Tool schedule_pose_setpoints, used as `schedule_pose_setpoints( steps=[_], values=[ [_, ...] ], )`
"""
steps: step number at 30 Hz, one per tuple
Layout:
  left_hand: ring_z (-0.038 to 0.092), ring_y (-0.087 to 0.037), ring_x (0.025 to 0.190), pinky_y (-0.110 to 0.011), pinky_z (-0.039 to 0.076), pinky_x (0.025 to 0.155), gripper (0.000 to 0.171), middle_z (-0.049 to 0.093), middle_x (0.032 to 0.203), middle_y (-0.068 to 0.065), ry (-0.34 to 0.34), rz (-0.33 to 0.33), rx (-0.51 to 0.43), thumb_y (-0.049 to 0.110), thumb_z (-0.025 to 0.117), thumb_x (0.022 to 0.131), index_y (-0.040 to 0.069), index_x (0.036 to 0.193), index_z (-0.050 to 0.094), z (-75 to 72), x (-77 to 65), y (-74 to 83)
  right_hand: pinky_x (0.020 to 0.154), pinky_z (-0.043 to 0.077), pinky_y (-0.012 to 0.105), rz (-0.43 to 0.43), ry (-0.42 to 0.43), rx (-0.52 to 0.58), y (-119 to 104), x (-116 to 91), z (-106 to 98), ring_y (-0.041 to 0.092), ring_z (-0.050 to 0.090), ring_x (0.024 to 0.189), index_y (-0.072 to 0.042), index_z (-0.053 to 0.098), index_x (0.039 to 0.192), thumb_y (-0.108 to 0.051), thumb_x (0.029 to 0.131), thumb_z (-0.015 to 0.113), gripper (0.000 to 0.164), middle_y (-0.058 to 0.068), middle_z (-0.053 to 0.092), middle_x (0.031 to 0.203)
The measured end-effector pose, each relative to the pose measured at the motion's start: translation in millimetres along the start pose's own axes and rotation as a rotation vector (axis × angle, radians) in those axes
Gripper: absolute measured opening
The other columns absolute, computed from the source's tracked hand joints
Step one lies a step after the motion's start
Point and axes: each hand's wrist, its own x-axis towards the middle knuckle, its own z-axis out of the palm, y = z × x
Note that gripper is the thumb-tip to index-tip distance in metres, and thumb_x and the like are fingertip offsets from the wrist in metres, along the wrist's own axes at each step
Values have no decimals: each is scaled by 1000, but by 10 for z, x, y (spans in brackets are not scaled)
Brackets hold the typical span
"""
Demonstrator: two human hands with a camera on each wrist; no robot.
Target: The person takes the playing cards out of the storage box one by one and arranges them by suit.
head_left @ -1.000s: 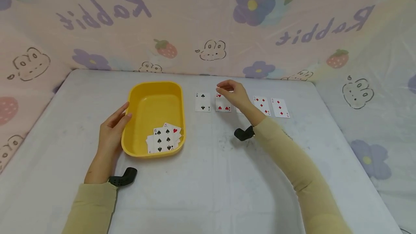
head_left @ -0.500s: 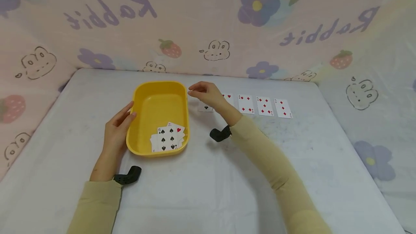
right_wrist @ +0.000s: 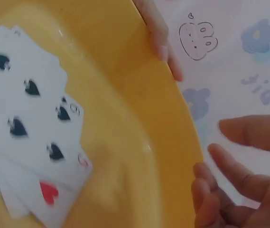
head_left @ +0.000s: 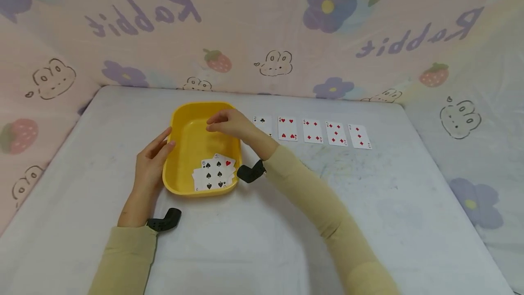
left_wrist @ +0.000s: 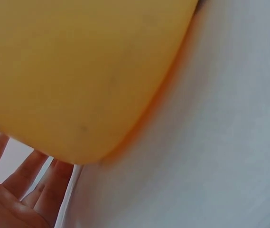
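My left hand (head_left: 149,167) holds the left wall of a yellow plastic tray (head_left: 180,185), thumb at the rim and fingers along the outside. Over the far part of the tray hovers my right hand (head_left: 231,124), its fingers loosely bent and nothing between them. In the tray's near right corner lies an overlapping pile of playing cards (head_left: 213,174). A six of spades (right_wrist: 25,90) lies on top, with a card showing a red heart (right_wrist: 48,190) sticking out beside it. The left wrist view shows mostly the tray's outer wall (left_wrist: 78,85) and the left fingers (left_wrist: 54,190).
Right of the tray several face-up cards lie in a row: a two of clubs (head_left: 262,124) partly behind the right hand, a four of hearts (head_left: 288,129), a four (head_left: 313,131), a five (head_left: 337,134) and a three of diamonds (head_left: 360,136). A printed cloth wall (head_left: 254,22) stands behind.
My right hand has moved left from above the card row, across the tray's right rim, to over the tray. The left hand stays at the tray; the cards lie as before.
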Motion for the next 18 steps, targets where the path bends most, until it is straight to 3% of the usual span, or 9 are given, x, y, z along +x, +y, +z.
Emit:
schedule_pose_setpoints(
  steps=[5,11,14,18],
  values=[
    [36,-12,129,-3,46,84,44,40,148,0,-23,1,-40,41,67,88,41,131,57,-6,-1,-1,88,45,23,53,-97,36,-24,46,127,18,54,102,-9,67,115,-24,90,67,30,5,62,116],
    [37,-11,127,-3,46,83,42,43,146,1,-15,12,-52,39,67,88,40,129,59,17,-2,12,87,44,24,114,-100,45,18,109,241,16,52,100,-10,70,113,-22,88,69,28,4,62,116],
    [37,-11,128,-3,45,83,41,43,147,2,-9,12,-22,39,66,89,41,129,59,23,-10,17,85,44,23,129,-131,-2,42,122,287,15,52,97,-11,71,112,-22,86,70,28,3,63,116],
    [38,-11,128,-4,46,85,41,43,146,1,-7,13,-31,38,66,89,40,130,59,21,-18,23,85,46,21,82,-221,-107,75,121,336,12,54,95,-12,72,111,-21,84,72,28,2,66,115]
  ],
)
